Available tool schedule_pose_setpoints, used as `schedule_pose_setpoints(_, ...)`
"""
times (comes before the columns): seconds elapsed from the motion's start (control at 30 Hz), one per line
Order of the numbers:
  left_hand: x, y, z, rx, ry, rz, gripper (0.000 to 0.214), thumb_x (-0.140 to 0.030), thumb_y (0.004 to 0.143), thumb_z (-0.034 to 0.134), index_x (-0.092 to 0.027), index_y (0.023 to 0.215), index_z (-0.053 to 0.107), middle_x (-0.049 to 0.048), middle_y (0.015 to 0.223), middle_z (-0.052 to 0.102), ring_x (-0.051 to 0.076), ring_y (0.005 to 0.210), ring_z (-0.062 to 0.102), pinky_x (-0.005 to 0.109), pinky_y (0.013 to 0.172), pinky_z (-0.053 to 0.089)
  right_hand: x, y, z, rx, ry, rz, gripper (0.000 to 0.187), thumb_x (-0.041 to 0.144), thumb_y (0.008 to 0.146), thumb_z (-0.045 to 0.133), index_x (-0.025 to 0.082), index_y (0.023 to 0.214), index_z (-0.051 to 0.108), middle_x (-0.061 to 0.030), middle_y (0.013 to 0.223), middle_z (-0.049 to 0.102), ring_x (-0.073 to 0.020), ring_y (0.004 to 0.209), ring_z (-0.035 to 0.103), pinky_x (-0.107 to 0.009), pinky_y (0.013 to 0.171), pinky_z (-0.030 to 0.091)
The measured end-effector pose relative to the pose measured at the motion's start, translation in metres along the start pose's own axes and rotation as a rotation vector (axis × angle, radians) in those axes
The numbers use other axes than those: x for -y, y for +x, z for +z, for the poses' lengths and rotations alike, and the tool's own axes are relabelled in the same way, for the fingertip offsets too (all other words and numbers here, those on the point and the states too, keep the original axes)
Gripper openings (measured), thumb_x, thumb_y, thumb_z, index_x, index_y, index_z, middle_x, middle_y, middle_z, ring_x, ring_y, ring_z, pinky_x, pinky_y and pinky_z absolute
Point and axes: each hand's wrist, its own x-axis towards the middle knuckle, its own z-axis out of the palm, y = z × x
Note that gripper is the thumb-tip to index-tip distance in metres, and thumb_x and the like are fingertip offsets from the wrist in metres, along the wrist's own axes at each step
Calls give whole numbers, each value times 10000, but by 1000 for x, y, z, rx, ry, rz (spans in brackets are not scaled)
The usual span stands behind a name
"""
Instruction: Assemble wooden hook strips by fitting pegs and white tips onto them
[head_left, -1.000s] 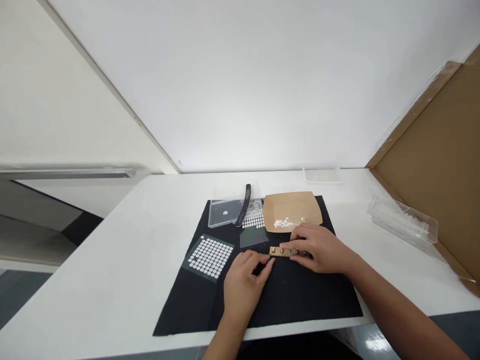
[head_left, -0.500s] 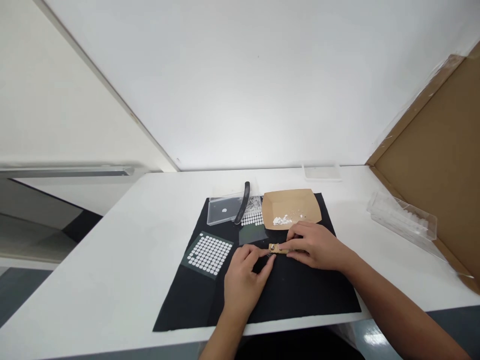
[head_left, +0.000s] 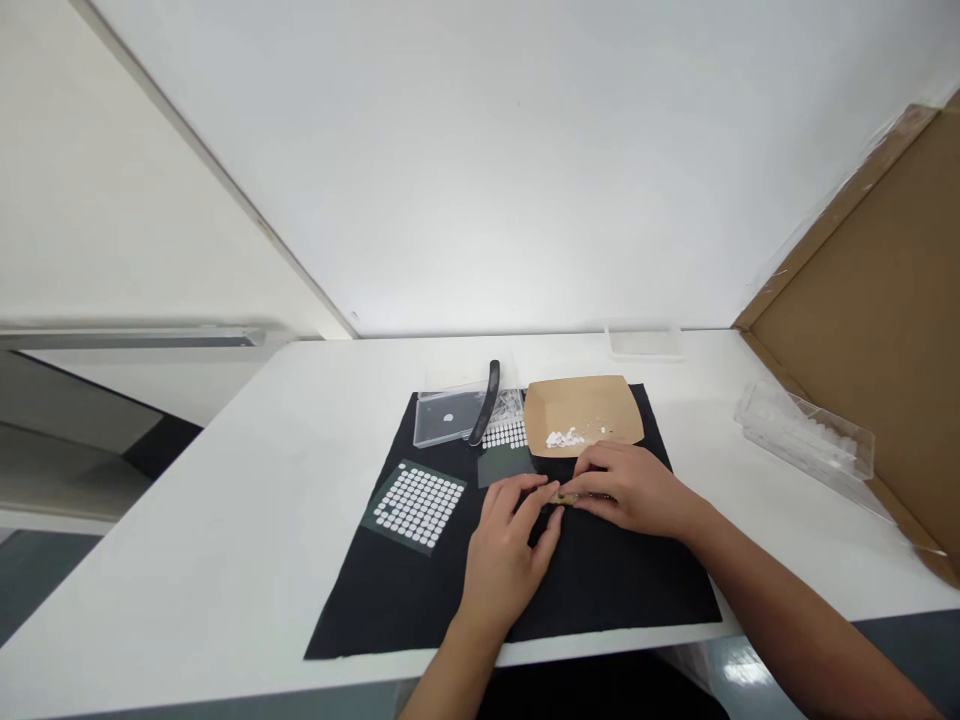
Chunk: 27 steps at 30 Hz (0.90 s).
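A small tan strip (head_left: 564, 498), mostly covered by fingers, lies low over the black mat between my two hands. My right hand (head_left: 630, 490) pinches its right part between thumb and fingers. My left hand (head_left: 508, 550) has index finger and thumb closed at the strip's left end, the other fingers bent above. Anything small between the left fingertips is hidden. Just beyond the right hand is a brown paper tray (head_left: 581, 400) with small white bits (head_left: 564, 438) in it.
A sheet of white round dots (head_left: 420, 508) lies left on the black mat (head_left: 375, 610). Behind are a second dotted sheet (head_left: 504, 465), a black curved handle (head_left: 487, 403) and a clear plastic case (head_left: 450, 418). Clear boxes (head_left: 806, 435) stand right, beside cardboard (head_left: 885, 330).
My left hand has moved right and slightly up, and its fingertips now cover the strip's left end, where a round shiny spot showed before. My right hand stays nearly in place.
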Motion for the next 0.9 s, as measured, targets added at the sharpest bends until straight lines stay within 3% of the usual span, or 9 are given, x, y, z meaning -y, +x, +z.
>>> schedule_pose_setpoints(0.43,-7,4,6,2,-18,11,166,-176,998,703,-233,1152,728,85,1158,752,266,1076,692,444,955,629,2,0,1,-38,19,21,41,238,1001,712,234,1037,731,-47,1000,746,-195,917,701,-315,779,537)
schedule_pose_setpoints(0.9,-6,5,8,-25,-99,50,169,-93,988,692,-219,1092,734,57,1137,806,232,1060,719,431,979,628,5,0,-4,1,114,163,113,254,966,748,242,1063,692,-8,968,751,-180,878,699,-287,746,509)
